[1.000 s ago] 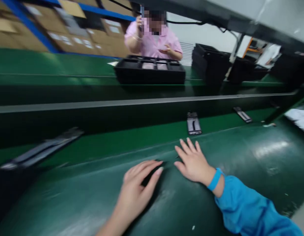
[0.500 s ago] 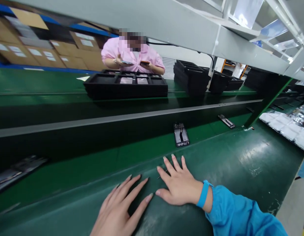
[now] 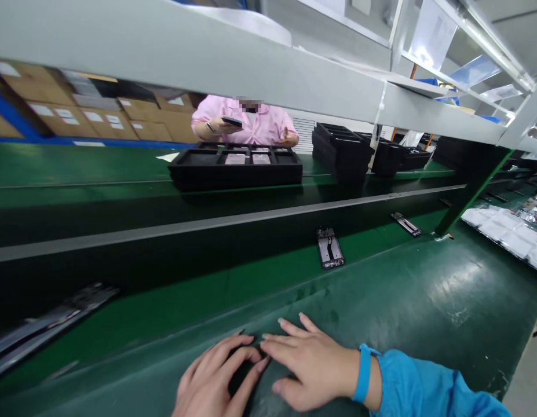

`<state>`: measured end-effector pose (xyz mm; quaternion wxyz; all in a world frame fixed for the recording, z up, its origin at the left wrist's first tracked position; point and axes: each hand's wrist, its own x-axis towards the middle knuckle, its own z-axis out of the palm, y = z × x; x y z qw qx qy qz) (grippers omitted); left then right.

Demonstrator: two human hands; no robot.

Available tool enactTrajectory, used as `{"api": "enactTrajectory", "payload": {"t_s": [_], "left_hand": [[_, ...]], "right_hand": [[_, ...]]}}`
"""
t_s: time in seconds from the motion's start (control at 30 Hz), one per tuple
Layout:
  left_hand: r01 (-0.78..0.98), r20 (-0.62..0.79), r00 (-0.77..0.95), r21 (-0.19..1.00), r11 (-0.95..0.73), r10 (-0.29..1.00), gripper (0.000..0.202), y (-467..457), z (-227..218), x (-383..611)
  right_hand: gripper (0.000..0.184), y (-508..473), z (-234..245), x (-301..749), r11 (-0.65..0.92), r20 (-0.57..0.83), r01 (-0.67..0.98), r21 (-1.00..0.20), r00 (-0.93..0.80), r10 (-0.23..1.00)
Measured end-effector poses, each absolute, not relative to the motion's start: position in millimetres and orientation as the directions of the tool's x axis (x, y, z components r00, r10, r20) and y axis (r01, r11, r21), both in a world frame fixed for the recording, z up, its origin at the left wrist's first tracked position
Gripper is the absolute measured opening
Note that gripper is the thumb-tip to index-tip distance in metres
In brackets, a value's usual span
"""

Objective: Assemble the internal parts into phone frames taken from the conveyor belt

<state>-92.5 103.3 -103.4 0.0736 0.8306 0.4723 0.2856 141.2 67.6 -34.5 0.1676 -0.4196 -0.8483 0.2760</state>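
Note:
My left hand (image 3: 220, 379) is near the front edge of the green bench, its thumb and index finger curled together in a pinch. Whatever sits between those fingertips, if anything, is too small and hidden to make out. Right beside it, my right hand (image 3: 309, 362) lies on the bench top with fingers stretched out and a blue band (image 3: 362, 373) around the wrist. Its index fingertip reaches the left hand's pinching fingers. Beyond the hands, an opened phone frame (image 3: 330, 249) with a dark flex strip lies on the green belt (image 3: 251, 272).
Another phone frame (image 3: 46, 330) lies at the left, and one more (image 3: 406, 224) at the right. Across the divider (image 3: 233, 219), black trays (image 3: 237, 174) stand before a person in pink (image 3: 259, 124) holding a phone. A green-edged post (image 3: 472, 194) rises at right, near white-covered parts (image 3: 507, 231).
My left thumb and index finger have closed together. My right hand has shifted left and nearer, against the left fingers. The thin dark piece by the right fingers no longer shows.

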Motion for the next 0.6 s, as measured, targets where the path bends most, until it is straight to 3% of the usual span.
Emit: {"api": "enactTrajectory", "payload": {"t_s": [0.23, 0.47, 0.6], "left_hand": [[0.770, 0.371, 0.359, 0.401, -0.497, 0.856, 0.028, 101, -98, -92], [0.743, 0.295, 0.427, 0.424, -0.518, 0.855, 0.025, 108, -87, -100], [0.735, 0.260, 0.417, 0.468, -0.492, 0.871, 0.024, 100, -73, -95]], "right_hand": [[0.010, 90, -63, 157, 0.379, 0.212, 0.688, -0.619, -0.318, 0.924], [0.012, 88, -69, 155, 0.414, 0.289, 0.636, -0.651, -0.297, 0.910], [0.028, 86, -71, 158, 0.392, 0.313, 0.624, -0.677, -0.239, 0.919]]}}
